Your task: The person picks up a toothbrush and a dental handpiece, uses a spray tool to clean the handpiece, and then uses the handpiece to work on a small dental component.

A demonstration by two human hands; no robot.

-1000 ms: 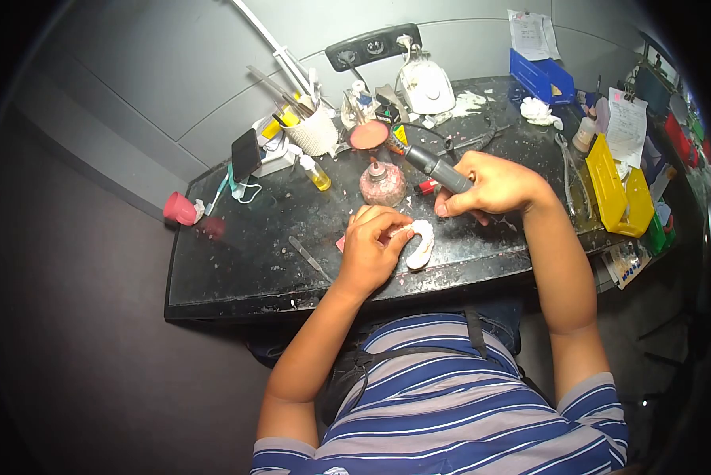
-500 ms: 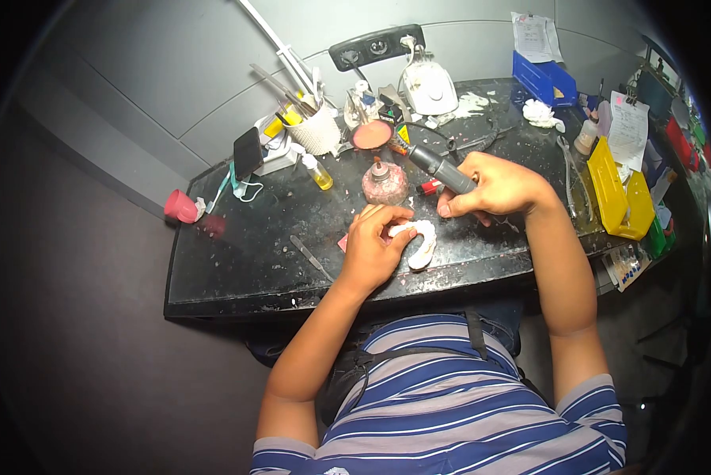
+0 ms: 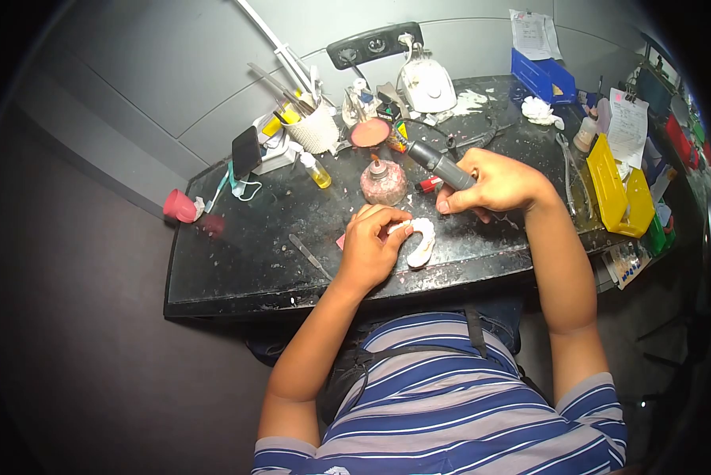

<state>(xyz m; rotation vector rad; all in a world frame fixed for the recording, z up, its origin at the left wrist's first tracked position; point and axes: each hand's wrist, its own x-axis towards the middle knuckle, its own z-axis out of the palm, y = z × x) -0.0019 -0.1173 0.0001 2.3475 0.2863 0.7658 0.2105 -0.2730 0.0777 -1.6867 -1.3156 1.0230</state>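
My left hand (image 3: 369, 244) grips a white, horseshoe-shaped dental plaster cast (image 3: 423, 247) by one end, just above the black bench, with fingers and thumb closed on it. Wrapped in my right hand (image 3: 504, 184) is a thick grey rotary handpiece (image 3: 441, 164), pointing up and left, apart from the cast. Its far tip is hard to make out. A glass spirit burner (image 3: 384, 184) stands just beyond my left hand, with a round dish of pink material (image 3: 370, 133) behind it. To the left of that hand lies a thin metal spatula (image 3: 309, 255).
A yellow bottle (image 3: 316, 172), a white tool holder (image 3: 314, 133) and a phone (image 3: 246, 151) stand at the left. At the back is a white device (image 3: 429, 89). Yellow (image 3: 618, 198) and blue (image 3: 542, 77) bins line the right side. A pink cup (image 3: 181, 207) lies by the left edge.
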